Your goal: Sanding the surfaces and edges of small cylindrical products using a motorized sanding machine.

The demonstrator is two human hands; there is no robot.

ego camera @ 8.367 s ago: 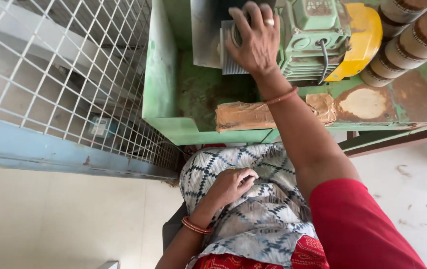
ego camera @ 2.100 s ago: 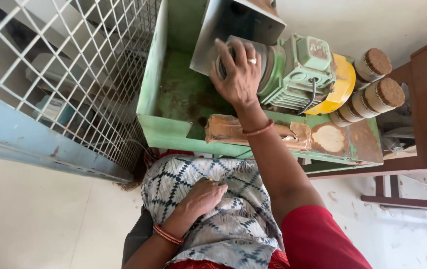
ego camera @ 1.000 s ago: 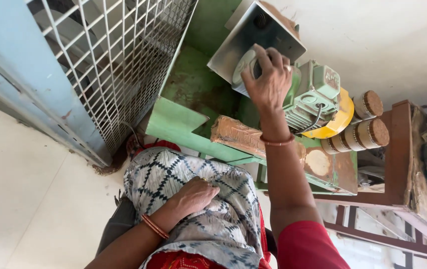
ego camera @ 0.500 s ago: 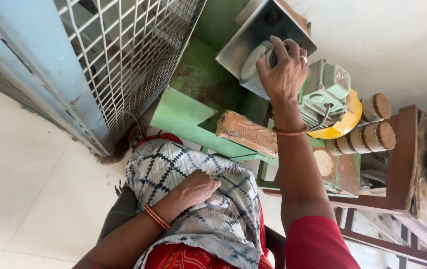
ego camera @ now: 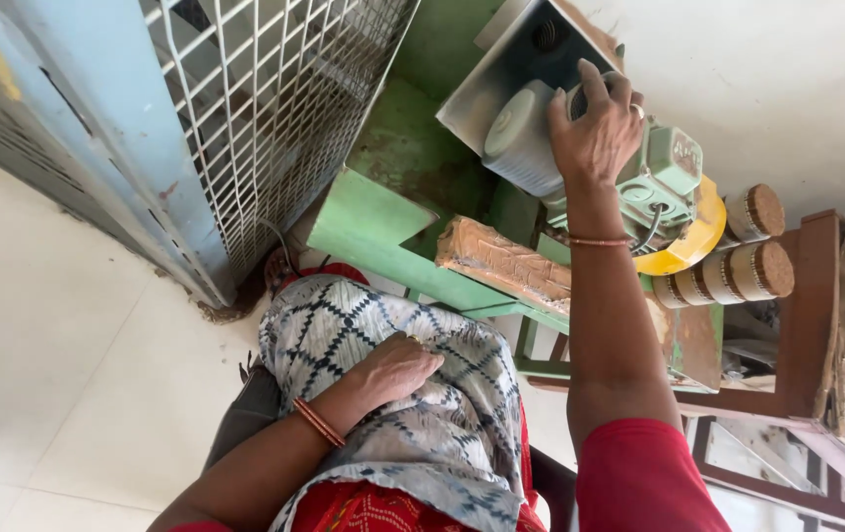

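My right hand reaches up and rests on the grey ribbed end of an electric motor, fingers curled over its edge. The motor's green body and yellow guard sit on a green metal frame. My left hand lies flat on the white and dark patterned cloth over my lap, holding nothing. Both wrists wear thin bangles.
A white wire mesh panel in a blue frame stands to the left. A rough brick-like block lies on the green frame. Two cork-ended rolls sit by the yellow guard. A brown wooden stand is at right.
The view has swung left and tilted. My right hand stays on the motor's grey end, and my left hand stays on the cloth.
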